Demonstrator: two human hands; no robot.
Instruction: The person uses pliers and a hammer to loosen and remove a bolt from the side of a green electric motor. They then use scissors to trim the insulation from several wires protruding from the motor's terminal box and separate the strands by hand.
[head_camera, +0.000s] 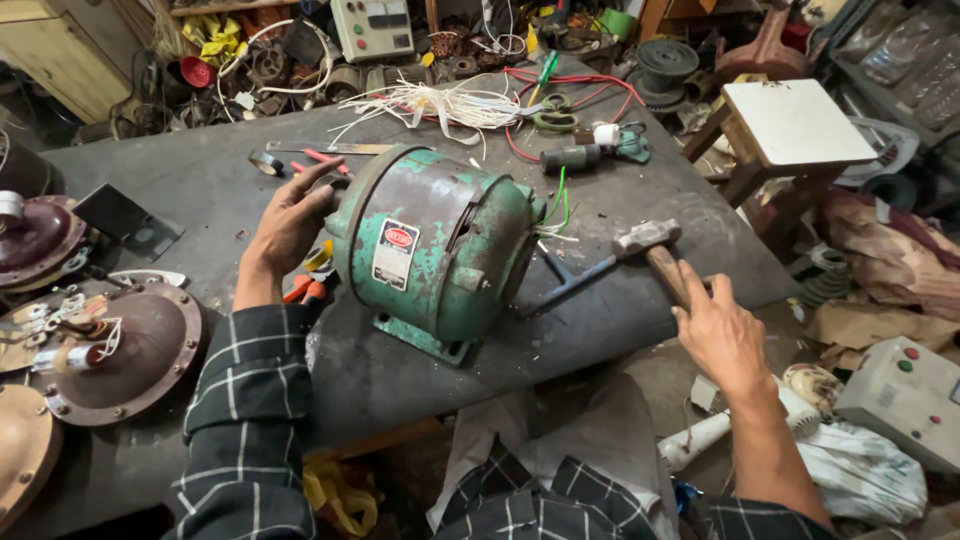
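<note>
resting flat against the rear end of the green motor (435, 250), left hand (290, 222), fingers spread and pressed on the rounded casing, not closed around anything. gripping the wooden handle of a hammer (655, 250), right hand (722, 335), fingers curled tight around the shaft; handle mostly hidden under the palm, only the upper part and the steel head showing. sitting near the middle of the dark table (200, 190), on its cast foot, motor body lying sideways, paint chipped to rust and bare metal, a red and white label on the side. leaning against the motor's right end, a dark metal bar (570, 285), its tip lost behind the end cover, so contact hard to make out. hammer head just right of that bar, close to the table's right edge. poking out from the far side, thin green wires (560, 205). half hidden under the motor's left end, orange-handled pliers (305, 290). lying farther back, a loose bundle of white wires (440, 105) and a red cable (575, 85). cut off at the left frame edge, brown domed fan covers (130, 350), dull and dusty. open tabletop between motor and near edge; beyond the right edge, a small white-topped stool (795, 122) and a cluttered floor.
</note>
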